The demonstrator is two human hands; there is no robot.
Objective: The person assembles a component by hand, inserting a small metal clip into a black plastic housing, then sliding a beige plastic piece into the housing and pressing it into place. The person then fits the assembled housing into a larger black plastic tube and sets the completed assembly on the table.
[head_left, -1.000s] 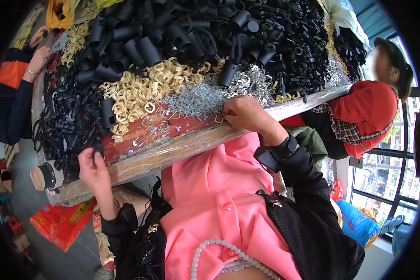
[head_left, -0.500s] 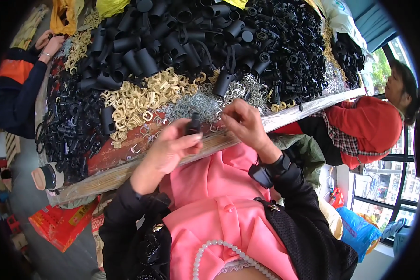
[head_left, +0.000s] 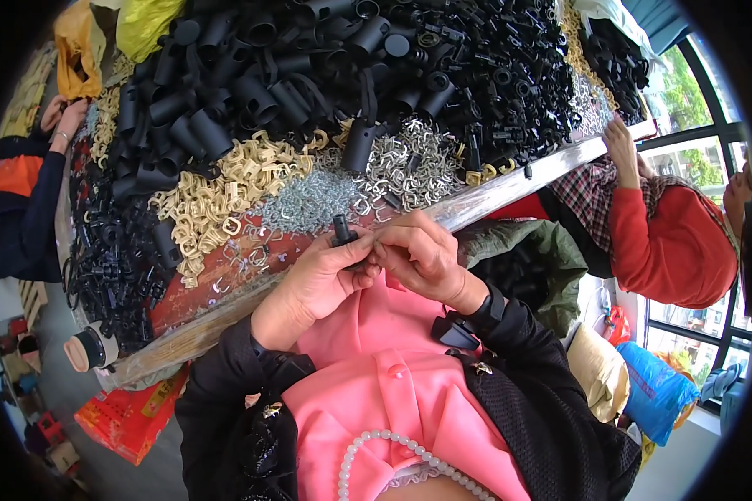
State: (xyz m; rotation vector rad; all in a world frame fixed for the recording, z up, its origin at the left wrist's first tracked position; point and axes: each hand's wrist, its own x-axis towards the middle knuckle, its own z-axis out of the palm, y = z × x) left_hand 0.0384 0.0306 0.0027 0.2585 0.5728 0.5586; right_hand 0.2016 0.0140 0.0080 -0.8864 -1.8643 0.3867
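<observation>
Close to the table's wooden front edge, my left hand (head_left: pixel 313 280) is closed around a small black plastic part (head_left: pixel 340 227) with a stubby cylindrical end sticking up. Thumb and fingers of my right hand (head_left: pixel 426 257) are pinched together and touch the left fingertips. Whatever sits in that pinch is too small to make out. Just beyond my hands lie a heap of small silver screws (head_left: pixel 309 202), a heap of bent silver metal hooks (head_left: pixel 414 163) and a pile of beige plastic clips (head_left: pixel 230 179).
Black tubes (head_left: pixel 255 102) and small black parts (head_left: pixel 510 71) cover the far table. More black parts (head_left: pixel 113 259) lie left, near a roll of tape (head_left: pixel 92 346). A green sack (head_left: pixel 560 259) hangs at right. Two people work nearby, one in red (head_left: pixel 673 238), one in dark sleeves (head_left: pixel 29 217).
My right hand has come down and left to meet my left hand at the black part. The person in red has stretched a hand onto the table's right end. My view has shifted slightly.
</observation>
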